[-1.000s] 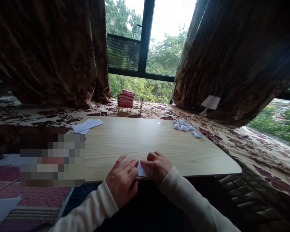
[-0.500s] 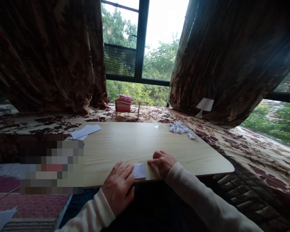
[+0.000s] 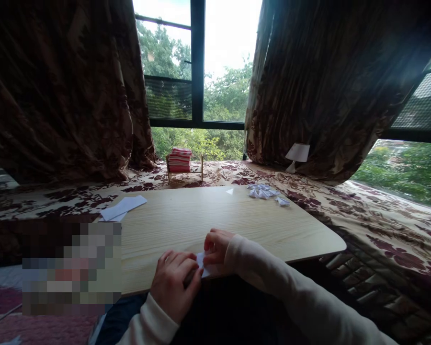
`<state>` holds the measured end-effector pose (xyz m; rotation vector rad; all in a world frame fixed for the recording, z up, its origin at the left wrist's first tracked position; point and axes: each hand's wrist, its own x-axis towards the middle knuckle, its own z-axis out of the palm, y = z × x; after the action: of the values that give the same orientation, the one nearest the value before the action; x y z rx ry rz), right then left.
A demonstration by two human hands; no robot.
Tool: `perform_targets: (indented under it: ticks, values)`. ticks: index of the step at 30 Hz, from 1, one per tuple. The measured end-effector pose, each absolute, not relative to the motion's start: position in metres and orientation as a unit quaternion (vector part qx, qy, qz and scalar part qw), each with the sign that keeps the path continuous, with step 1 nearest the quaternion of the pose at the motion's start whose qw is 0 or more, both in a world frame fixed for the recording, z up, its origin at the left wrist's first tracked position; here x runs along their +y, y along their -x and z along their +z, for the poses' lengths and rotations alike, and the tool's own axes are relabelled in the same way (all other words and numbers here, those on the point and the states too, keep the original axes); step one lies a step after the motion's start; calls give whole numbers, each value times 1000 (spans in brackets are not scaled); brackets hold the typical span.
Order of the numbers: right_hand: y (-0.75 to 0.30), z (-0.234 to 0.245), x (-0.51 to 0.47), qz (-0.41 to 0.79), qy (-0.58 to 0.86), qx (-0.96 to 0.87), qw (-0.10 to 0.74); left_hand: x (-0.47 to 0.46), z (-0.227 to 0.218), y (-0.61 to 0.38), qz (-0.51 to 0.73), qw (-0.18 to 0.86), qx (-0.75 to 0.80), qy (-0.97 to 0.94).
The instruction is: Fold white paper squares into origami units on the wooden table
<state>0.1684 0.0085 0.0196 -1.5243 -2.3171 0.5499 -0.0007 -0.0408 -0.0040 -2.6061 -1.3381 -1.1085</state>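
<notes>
Two hands [image 3: 175, 282] [image 3: 216, 247] on one paper [image 3: 200, 259]; beyond the grip, at least two sheets [image 3: 124, 208], one rack [image 3: 202, 168], one lamp [image 3: 298, 153]; beneath, one table [image 3: 273, 230].

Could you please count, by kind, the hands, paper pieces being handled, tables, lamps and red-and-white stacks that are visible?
Hands: 2 (left hand, right hand)
Handled paper piece: 1
Table: 1
Lamp: 1
Red-and-white stack: 1
Total: 6

The left hand [image 3: 175, 281] and the right hand [image 3: 216, 247] are touching a small paper [image 3: 200, 260] between their fingers on the table [image 3: 172, 218], while folded pieces [image 3: 262, 192] are lying beyond the fingers, rightward, and white sheets [image 3: 125, 208] beyond them, leftward.
</notes>
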Motion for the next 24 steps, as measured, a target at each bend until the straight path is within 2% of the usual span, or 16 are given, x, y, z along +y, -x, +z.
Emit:
perform_targets:
  ticks: [7, 11, 12, 15, 19, 21, 24]
  values:
    - [-166, 14, 13, 224, 508, -807, 202, -15, 4, -3, -295, -39, -517, 803]
    - [-174, 7, 18, 274, 490, -789, 250, -13, 8, 1, -345, -148, -518, 769]
    - [-178, 5, 19, 284, 483, -782, 272, -12, 10, 1, -375, -192, -514, 747]
    - [-187, -2, 18, 342, 421, -721, 431, -5, 16, 0, -479, -336, -486, 649]
    - [-184, -9, 18, 417, 370, -665, 497, 7, 19, -10, -521, -472, -415, 578]
    - [-177, -9, 20, 411, 367, -638, 538, 10, 16, -16, -500, -493, -388, 597]
    - [-170, -8, 21, 402, 365, -617, 569, 12, 9, -19, -479, -454, -382, 647]
